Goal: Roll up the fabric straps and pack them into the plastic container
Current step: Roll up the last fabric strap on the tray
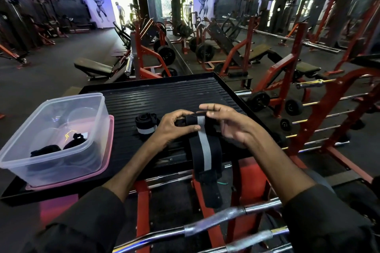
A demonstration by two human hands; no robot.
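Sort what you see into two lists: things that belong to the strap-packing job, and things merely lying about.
Job: striped strap, rolled strap, plastic container, left hand, right hand.
Lying about: chrome bars, bench, weight plates.

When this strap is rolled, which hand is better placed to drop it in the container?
Left. The left hand grips the rolled end of the strap, and the container stands on that side of the tray. The right hand is open, on the strap's far side.
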